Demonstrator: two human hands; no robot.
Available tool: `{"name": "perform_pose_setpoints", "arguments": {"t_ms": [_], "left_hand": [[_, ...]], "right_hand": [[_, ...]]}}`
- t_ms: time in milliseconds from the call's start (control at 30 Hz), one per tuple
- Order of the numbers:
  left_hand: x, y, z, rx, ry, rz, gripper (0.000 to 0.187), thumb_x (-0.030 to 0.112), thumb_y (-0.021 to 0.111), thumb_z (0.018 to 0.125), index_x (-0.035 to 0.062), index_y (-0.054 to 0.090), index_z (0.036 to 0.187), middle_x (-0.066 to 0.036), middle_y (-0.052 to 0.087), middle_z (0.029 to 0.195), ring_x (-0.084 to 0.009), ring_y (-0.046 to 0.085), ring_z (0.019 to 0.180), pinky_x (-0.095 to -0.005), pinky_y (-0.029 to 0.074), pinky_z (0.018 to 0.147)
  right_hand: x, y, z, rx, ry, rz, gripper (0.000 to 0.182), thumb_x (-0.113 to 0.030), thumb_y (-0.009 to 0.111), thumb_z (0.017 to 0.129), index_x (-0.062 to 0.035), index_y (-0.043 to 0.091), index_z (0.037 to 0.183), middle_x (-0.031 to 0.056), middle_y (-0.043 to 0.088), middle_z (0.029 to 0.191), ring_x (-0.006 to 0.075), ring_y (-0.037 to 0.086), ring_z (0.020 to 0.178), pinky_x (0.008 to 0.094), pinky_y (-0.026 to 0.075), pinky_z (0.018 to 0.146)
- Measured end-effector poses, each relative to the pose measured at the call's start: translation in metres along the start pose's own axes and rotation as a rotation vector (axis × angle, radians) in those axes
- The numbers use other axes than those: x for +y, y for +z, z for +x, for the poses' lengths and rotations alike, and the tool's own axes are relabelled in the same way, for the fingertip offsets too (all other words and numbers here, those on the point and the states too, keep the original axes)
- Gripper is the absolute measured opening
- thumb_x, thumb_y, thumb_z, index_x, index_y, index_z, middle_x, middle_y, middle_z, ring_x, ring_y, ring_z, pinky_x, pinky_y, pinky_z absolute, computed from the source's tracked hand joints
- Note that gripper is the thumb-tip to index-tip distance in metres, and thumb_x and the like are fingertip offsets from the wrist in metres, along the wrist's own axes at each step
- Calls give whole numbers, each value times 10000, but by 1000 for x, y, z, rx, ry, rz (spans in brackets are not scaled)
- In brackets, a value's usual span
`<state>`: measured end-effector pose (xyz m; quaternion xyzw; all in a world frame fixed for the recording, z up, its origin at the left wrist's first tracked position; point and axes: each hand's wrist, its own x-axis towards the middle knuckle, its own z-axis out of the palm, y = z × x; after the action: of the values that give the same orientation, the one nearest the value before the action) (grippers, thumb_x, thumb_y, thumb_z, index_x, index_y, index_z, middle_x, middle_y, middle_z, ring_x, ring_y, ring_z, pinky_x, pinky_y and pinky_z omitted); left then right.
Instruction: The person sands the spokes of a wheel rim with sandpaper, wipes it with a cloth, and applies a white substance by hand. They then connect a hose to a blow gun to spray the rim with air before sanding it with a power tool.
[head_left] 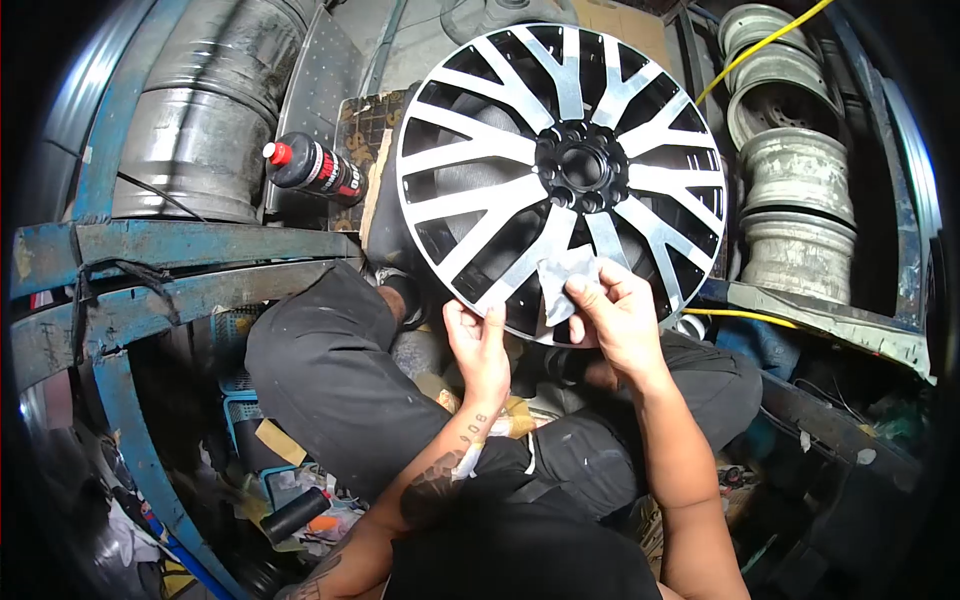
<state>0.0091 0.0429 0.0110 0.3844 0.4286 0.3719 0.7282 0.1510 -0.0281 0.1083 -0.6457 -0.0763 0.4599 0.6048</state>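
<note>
A black wheel rim with bright silver spokes (480, 152) lies face up in front of me, above my knees. My left hand (478, 350) is at the rim's near left edge, its fingers curled against that edge with the thumb on top. Over the lower spokes, my right hand (618, 312) pinches a crumpled grey-white piece of sheet (566, 284) between thumb and fingers. The sheet rests against a spoke just below the black hub (582, 168).
Left of the wheel, a black bottle with a red cap (318, 170) stands near cardboard. Blue metal frames (190, 242) flank both sides. Stacked bare rims (796, 175) are at right, large metal drums (200, 115) at left. A yellow hose (765, 42) runs behind the wheel.
</note>
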Motion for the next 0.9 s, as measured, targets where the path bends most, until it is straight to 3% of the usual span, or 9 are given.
{"name": "perform_pose_setpoints", "arguments": {"t_ms": [67, 233, 333, 367, 400, 500, 600, 767, 900], "left_hand": [[0, -2, 2, -4, -9, -19, 135, 137, 580, 1080, 30, 523, 1140, -49, 627, 1061, -73, 546, 932, -252, 446, 862], [-5, -18, 10, -47, -26, -10, 273, 113, 675, 1021, 32, 479, 1193, -57, 618, 1091, -101, 582, 970, -260, 469, 876], [2, -5, -2, -69, 73, 19, 346, 103, 668, 1020, 34, 425, 1255, -75, 602, 1138, -107, 576, 996, -268, 481, 853], [6, -7, -3, -67, 19, 8, 300, 124, 631, 1040, 38, 432, 1247, -72, 603, 1124, -102, 579, 962, -262, 483, 827], [7, -10, -4, -66, -36, -5, 257, 145, 595, 1060, 43, 440, 1238, -68, 604, 1110, -97, 582, 928, -256, 484, 801], [7, -14, -5, -71, -111, -191, 245, 272, 416, 1110, 81, 468, 1253, -59, 598, 1068, -147, 601, 876, -291, 502, 793], [9, -12, -6, -23, -122, -254, 228, 279, 398, 1127, 83, 494, 1191, -47, 616, 996, -106, 603, 787, -280, 495, 719], [2, -11, -4, 70, -127, -278, 226, 257, 377, 1134, 83, 521, 1140, -10, 541, 1029, -87, 517, 929, -270, 444, 810], [7, -9, -9, 90, -138, -243, 235, 228, 373, 1128, 64, 539, 1157, -13, 534, 1029, -105, 515, 959, -287, 438, 884]], "right_hand": [[0, 4, 0, -28, 11, 18, 178, -123, 720, 979, -14, 695, 1118, -5, 683, 757, 36, 569, 550, 191, 426, 495], [10, 6, -4, -227, -73, -70, 275, -111, 681, 996, -13, 624, 1246, 33, 713, 1012, 76, 637, 795, 255, 532, 743], [11, 18, -13, -198, -205, -286, 236, -106, 655, 996, -4, 612, 1204, 60, 693, 947, 163, 645, 747, 286, 528, 725], [4, 18, -18, -143, -231, -832, 234, -100, 651, 967, 1, 593, 1170, 117, 647, 876, 290, 647, 725, 356, 529, 709], [9, 23, -18, -100, -570, -1104, 272, -100, 674, 917, -22, 595, 1166, 147, 601, 828, 352, 626, 729, 410, 509, 689], [12, 32, -20, -148, -679, -1261, 372, -111, 704, 874, -63, 627, 1235, 94, 621, 893, 290, 623, 762, 417, 477, 678], [18, 38, -19, -148, -753, -1355, 435, -117, 708, 864, -73, 634, 1291, 75, 619, 906, 270, 621, 777, 395, 466, 685], [25, 48, -15, -171, -775, -1617, 521, -105, 683, 792, -107, 698, 1312, 20, 582, 829, 190, 550, 724, 342, 416, 695], [31, 58, -6, -161, -829, -1628, 491, -162, 618, 848, -72, 683, 1326, 10, 575, 824, 171, 568, 760, 334, 412, 714]]}}
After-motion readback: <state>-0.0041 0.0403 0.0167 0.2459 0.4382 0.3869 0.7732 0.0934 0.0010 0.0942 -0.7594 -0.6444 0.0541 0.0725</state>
